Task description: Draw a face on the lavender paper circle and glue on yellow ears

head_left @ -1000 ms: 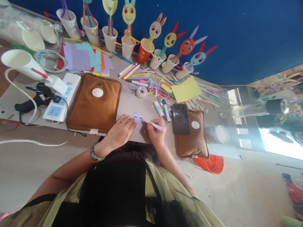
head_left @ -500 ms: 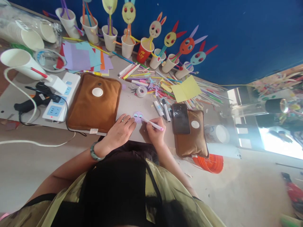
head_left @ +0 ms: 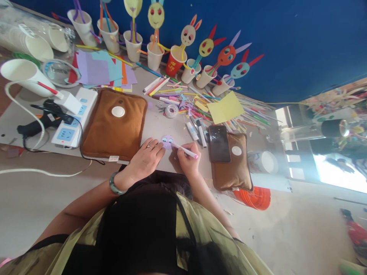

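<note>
On the grey table lies a small round purple paper face (head_left: 167, 141) with blue eyes drawn or stuck on it. My left hand (head_left: 148, 156) rests palm down, fingers laid out flat, with its fingertips at the left edge of the paper. My right hand (head_left: 189, 158) is closed around a white marker with a pink end (head_left: 187, 151); its tip is at the face's right side. A glue stick (head_left: 192, 131) and a black-and-white marker (head_left: 201, 133) lie just beyond my right hand.
Brown cushion-like warmers lie left (head_left: 114, 126) and right (head_left: 233, 172), a phone (head_left: 219, 143) on the right one. A power strip (head_left: 75, 118) and a black glue gun (head_left: 43, 121) are at left. Behind are paper scraps, tape (head_left: 171, 110) and a row of cups with paper-faced figures.
</note>
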{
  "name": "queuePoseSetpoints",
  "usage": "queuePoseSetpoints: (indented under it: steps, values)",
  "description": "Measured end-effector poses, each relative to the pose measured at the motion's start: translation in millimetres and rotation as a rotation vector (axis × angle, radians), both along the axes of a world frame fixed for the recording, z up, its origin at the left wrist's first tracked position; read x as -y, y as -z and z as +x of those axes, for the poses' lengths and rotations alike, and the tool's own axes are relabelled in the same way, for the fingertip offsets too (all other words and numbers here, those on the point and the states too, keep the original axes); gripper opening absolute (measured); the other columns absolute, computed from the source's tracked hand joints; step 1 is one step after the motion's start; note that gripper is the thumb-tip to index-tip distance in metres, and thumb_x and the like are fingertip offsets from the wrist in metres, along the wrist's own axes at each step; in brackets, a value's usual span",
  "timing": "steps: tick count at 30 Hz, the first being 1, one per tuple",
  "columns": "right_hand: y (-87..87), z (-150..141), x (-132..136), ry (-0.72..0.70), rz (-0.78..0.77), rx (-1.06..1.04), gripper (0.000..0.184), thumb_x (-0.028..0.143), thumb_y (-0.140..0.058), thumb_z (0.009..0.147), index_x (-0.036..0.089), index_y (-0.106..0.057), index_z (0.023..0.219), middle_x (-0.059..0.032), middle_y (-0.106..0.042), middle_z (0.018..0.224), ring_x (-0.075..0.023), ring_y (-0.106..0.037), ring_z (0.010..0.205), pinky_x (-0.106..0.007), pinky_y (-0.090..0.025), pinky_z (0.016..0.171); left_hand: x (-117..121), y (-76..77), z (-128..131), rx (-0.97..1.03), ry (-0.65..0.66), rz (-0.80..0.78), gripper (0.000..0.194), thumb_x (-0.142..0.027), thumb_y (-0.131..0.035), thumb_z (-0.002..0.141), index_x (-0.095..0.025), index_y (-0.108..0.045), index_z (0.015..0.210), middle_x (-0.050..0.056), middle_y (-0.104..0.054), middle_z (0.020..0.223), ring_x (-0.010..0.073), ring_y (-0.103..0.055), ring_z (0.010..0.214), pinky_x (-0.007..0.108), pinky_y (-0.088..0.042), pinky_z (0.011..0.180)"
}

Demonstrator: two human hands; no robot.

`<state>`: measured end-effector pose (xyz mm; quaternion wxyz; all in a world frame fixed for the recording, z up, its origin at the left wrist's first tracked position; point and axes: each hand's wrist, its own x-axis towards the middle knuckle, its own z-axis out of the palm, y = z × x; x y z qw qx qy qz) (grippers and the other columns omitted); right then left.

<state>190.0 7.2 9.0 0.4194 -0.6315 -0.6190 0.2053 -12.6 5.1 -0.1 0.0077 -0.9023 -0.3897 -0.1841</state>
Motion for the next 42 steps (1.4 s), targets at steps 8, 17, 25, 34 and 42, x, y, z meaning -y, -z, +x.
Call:
queuePoseSetpoints:
  steps: [8,17,25,34,42]
  values:
    - [1.1,1.0,0.0,-0.001,0.019,0.014,0.011,0.029,-0.058,0.083,0.024,-0.052,0.075,0.0044,-0.062,0.061,-0.0133,-0.056,0.053,-0.025,-0.045,0.054,0.0,0.1,0.5,0.030,0.001,-0.013,0.028,-0.012,-0.048,0.098,-0.014,-0.069,0.116,0.014,-0.069,0.124,0.0296,-0.059,0.120,0.050,-0.043,0.116]
    - [4.2,2.2,0.9,0.065,0.085,-0.009,0.011,0.027,-0.058,0.084,0.025,-0.051,0.076,0.0051,-0.059,0.058,-0.0140,-0.056,0.054,-0.026,-0.045,0.054,0.0,0.6,0.2,0.008,-0.002,0.005,0.026,-0.013,-0.048,0.099,-0.014,-0.069,0.115,0.013,-0.070,0.123,0.0295,-0.059,0.119,0.050,-0.043,0.115]
    - [4.6,1.3,-1.3,0.006,0.029,-0.002,0.010,0.027,-0.058,0.082,0.024,-0.052,0.075,0.0054,-0.060,0.058,-0.0127,-0.054,0.051,-0.025,-0.043,0.053,0.0,-0.5,0.1,-0.002,0.000,0.040,0.025,-0.013,-0.051,0.098,-0.011,-0.069,0.115,0.013,-0.070,0.124,0.0301,-0.059,0.118,0.048,-0.044,0.115]
    - [4.2,1.4,-0.8,0.003,0.012,0.011,0.011,0.029,-0.058,0.082,0.025,-0.052,0.075,0.0047,-0.062,0.059,-0.0138,-0.056,0.052,-0.026,-0.045,0.053,-0.4,-0.2,0.2,0.006,0.004,0.011,0.027,-0.013,-0.049,0.099,-0.011,-0.069,0.116,0.014,-0.069,0.125,0.0298,-0.059,0.119,0.049,-0.044,0.115]
    - [3.2,1.5,-0.9,-0.004,0.023,0.007,0.010,0.029,-0.058,0.082,0.025,-0.052,0.075,0.0052,-0.061,0.058,-0.0137,-0.055,0.051,-0.026,-0.045,0.053,0.0,0.4,-0.1,0.015,0.002,0.001,0.028,-0.013,-0.047,0.099,-0.014,-0.069,0.117,0.013,-0.069,0.125,0.0301,-0.059,0.120,0.050,-0.043,0.115]
